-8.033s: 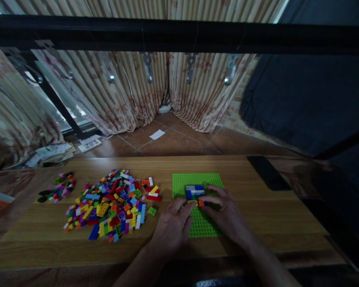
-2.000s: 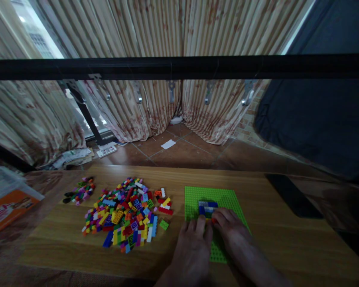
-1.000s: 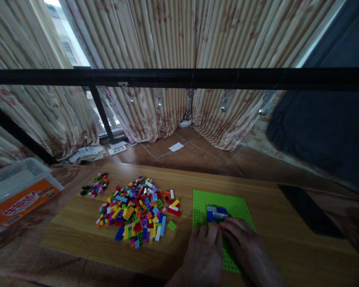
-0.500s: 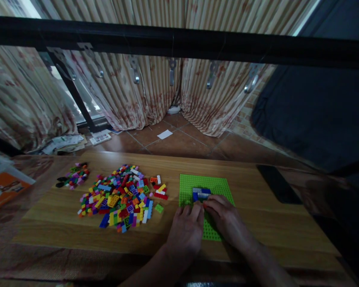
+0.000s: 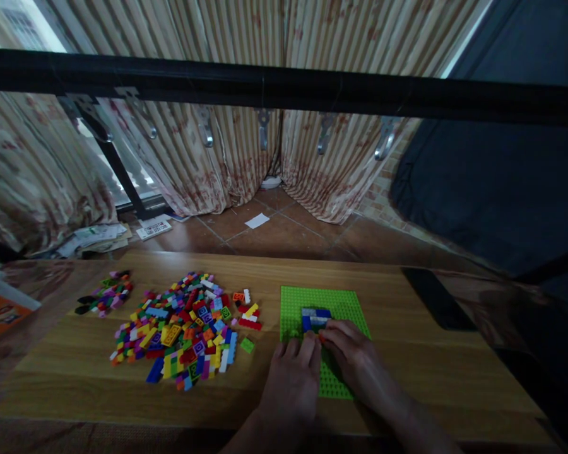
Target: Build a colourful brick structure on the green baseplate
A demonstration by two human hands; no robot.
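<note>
A green baseplate point(image 5: 303, 299) lies on the wooden table point(image 5: 407, 353) in front of me. On it stands a small build of blue and grey bricks point(image 5: 315, 317). My left hand point(image 5: 291, 384) rests over the plate's near left part, fingers together and pointing at the build. My right hand point(image 5: 353, 359) lies beside it, fingertips pinched on a small orange-red piece at the build's near edge. The near half of the plate is partly hidden under both hands.
A heap of loose coloured bricks point(image 5: 184, 328) lies left of the plate, with a smaller pile point(image 5: 105, 294) farther left. A black phone point(image 5: 435, 290) lies at the right. An orange box point(image 5: 0, 309) sits at the far left. A black bar point(image 5: 284, 85) crosses overhead.
Both hands stay at the near edge of the brick build through all frames. Only the head view has shifted, up and then back down.
</note>
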